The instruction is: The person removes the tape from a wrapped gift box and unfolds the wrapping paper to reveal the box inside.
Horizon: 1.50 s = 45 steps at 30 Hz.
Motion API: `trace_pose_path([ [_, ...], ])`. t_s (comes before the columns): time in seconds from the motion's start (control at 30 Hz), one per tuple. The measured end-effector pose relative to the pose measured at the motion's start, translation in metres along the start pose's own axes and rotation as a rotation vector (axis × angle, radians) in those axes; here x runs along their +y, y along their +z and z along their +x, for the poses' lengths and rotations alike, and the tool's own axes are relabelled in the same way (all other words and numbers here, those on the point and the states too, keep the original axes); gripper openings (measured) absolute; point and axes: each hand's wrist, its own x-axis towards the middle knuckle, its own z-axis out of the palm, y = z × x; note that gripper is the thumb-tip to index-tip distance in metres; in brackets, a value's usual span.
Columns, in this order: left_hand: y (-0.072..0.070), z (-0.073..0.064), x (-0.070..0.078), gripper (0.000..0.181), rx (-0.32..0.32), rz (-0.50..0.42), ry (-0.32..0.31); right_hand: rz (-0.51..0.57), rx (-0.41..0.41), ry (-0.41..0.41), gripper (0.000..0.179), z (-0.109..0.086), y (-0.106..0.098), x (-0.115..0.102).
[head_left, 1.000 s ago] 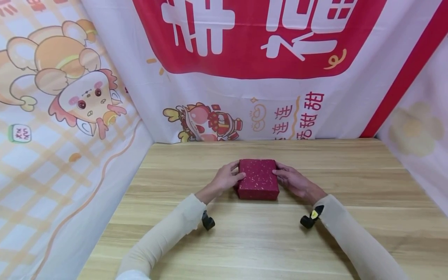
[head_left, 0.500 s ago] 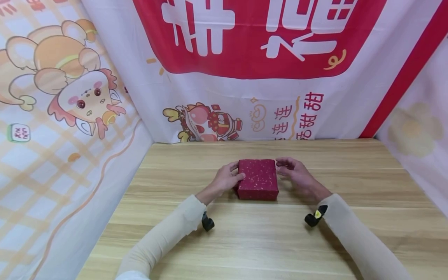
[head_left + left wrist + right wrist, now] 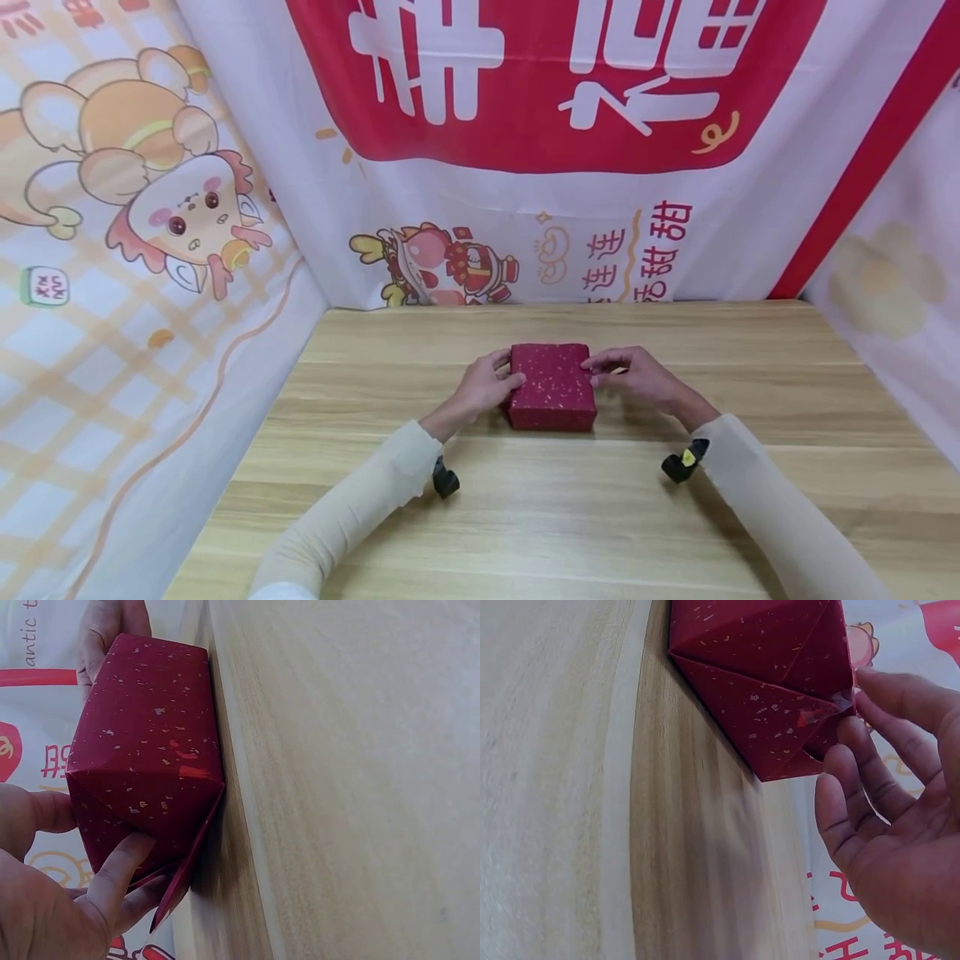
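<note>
A small box wrapped in dark red paper with gold flecks (image 3: pixel 551 377) lies on the wooden table. My left hand (image 3: pixel 483 385) holds its left end, thumb on the top edge. In the left wrist view, fingers of that hand (image 3: pixel 112 885) press the folded end, where a loose paper flap (image 3: pixel 176 892) sticks out. My right hand (image 3: pixel 637 377) is at the right end with its fingers bent. In the right wrist view, fingertips of the right hand (image 3: pixel 900 802) pinch at a piece of clear tape (image 3: pixel 843 701) by the top edge of the folded end.
The wood-grain table (image 3: pixel 555 517) extends around the box on all sides. Behind it hangs a white and red printed cloth (image 3: pixel 525 192). More printed cloth (image 3: pixel 150 333) closes off the left side.
My right hand lets go of the box's right side, draws slightly away, then returns with its fingertips at the top right edge. The left hand and the box stay nearly still.
</note>
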Motion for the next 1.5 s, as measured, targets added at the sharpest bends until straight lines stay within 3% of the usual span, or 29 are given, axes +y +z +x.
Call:
trace_pose_path([
  [0.5, 0.001, -0.003, 0.001, 0.065, 0.007, -0.015, -0.013, -0.066, 0.017, -0.043, 0.024, -0.002, 0.001, -0.002],
  [1.03, 0.001, -0.001, -0.001, 0.066, 0.006, -0.015, 0.0, -0.126, -0.037, -0.066, 0.009, 0.005, 0.004, -0.009],
  [1.5, 0.002, 0.0, -0.002, 0.065, 0.01, -0.007, -0.003, 0.029, -0.133, -0.058, 0.02, 0.001, 0.009, 0.002],
])
